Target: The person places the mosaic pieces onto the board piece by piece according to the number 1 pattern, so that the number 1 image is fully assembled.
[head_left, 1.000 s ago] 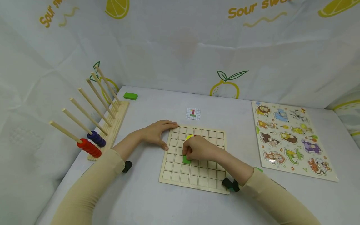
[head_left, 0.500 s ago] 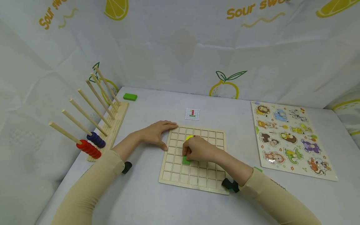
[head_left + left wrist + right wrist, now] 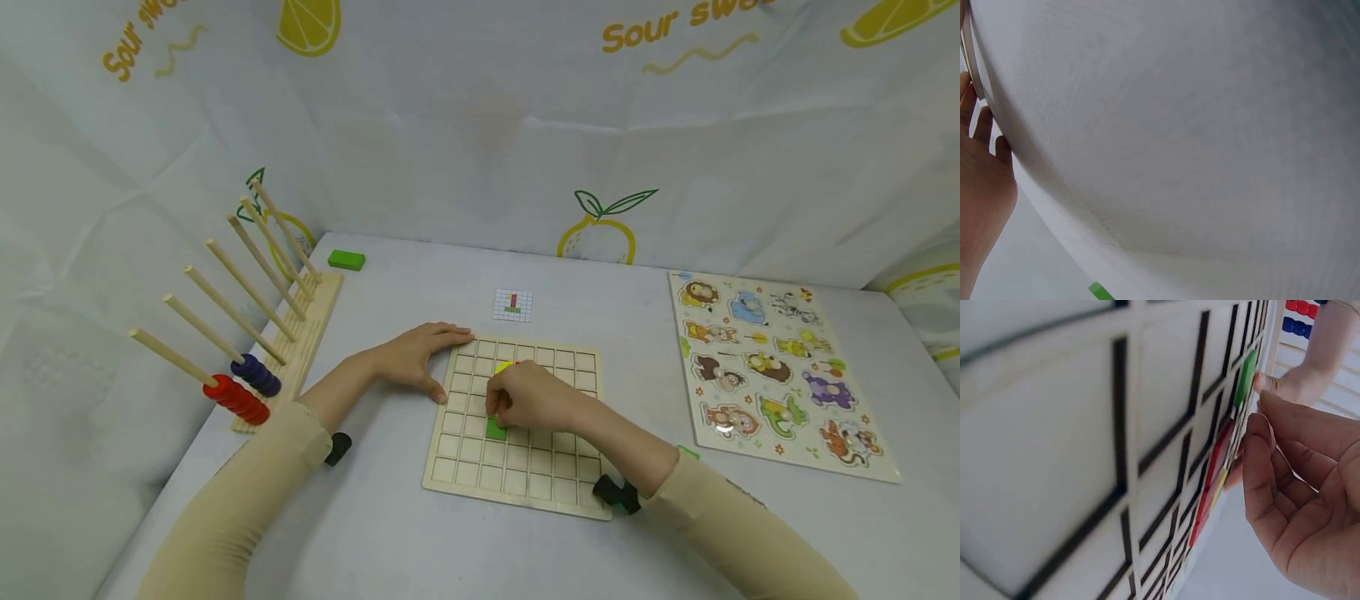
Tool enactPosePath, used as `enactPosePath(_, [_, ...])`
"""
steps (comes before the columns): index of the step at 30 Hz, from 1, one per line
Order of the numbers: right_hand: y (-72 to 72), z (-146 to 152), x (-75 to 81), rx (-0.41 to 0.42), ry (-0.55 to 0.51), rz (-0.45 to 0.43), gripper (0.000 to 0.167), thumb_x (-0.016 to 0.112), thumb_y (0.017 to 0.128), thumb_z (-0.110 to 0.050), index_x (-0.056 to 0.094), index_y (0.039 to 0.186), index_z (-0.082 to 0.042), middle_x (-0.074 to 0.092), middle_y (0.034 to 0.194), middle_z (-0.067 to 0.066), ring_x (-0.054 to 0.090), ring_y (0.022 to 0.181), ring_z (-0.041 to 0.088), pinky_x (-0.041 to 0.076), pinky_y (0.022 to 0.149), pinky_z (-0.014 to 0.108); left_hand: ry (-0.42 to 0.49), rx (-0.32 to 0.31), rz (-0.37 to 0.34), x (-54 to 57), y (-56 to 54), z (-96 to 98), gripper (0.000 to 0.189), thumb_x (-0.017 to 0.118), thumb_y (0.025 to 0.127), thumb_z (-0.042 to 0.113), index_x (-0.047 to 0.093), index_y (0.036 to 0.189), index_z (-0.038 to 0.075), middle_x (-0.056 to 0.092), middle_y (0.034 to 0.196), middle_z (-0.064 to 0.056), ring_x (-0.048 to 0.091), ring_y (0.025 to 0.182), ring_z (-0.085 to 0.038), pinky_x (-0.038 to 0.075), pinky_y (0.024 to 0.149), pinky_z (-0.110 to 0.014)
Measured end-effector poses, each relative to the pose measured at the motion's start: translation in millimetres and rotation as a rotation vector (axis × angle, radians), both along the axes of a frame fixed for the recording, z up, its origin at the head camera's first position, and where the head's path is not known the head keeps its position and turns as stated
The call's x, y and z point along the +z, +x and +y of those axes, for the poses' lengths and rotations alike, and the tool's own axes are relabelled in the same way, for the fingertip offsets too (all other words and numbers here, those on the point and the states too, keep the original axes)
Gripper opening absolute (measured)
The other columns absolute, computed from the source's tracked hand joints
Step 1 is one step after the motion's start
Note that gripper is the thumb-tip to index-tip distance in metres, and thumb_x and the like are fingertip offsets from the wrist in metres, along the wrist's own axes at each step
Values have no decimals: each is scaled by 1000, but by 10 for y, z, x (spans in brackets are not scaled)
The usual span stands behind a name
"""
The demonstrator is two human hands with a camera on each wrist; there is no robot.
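Observation:
A wooden grid board (image 3: 468, 450) lies flat on the table in the head view. My right hand (image 3: 532, 398) is over its middle, thumb and forefinger pinched together right at a green tile (image 3: 497, 430). Part of that tile is hidden by the fingers. Just beyond the hand a yellow tile (image 3: 504, 366) shows, and red tiles (image 3: 1217, 456) are seen edge-on in the right wrist view. My left hand (image 3: 411, 357) rests at the board's left side, fingers extended to its far corner and thumb on its edge. The left wrist view catches this hand only at its left border.
A small pattern card (image 3: 513, 305) lies beyond the board. On the left stands a peg rack (image 3: 318, 321) with red and blue rings. A green block (image 3: 347, 260) sits at the back left, and an animal puzzle board (image 3: 780, 433) lies to the right.
Both hands and the board hold their places. The head view has shifted very slightly.

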State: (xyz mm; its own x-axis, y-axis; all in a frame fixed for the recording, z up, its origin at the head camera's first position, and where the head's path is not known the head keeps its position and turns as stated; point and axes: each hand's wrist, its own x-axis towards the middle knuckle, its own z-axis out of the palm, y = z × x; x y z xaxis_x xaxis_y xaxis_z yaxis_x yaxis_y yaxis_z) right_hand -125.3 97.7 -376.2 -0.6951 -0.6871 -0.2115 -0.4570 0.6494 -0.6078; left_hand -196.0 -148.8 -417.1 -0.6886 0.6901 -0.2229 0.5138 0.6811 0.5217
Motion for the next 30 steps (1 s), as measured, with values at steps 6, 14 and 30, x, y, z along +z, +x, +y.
enactPosePath(6, [-50,85,105,-42,-21,-10,7,71,84,-4,72,87,-10,68,77,-4,58,69,5,50,65,20,2,0,2,8,7,0,104,88,67,44,36,154,19,29,164,-3,23,154,-31,21,125,-54])
enactPosePath(14, [-77,248,202,-62,-36,-41,7,70,85,-5,72,90,-9,70,83,-3,61,75,7,53,70,22,-5,11,-17,1,28,10,104,88,68,44,34,154,21,27,164,-2,22,154,-31,21,124,-55])
enactPosePath(30, [-115,713,283,-13,-16,-97,10,69,89,-10,71,98,-12,68,83,-5,60,78,10,53,69,22,-20,-2,12,17,11,19,104,88,69,42,34,155,19,28,164,-3,23,153,-31,22,125,-54])
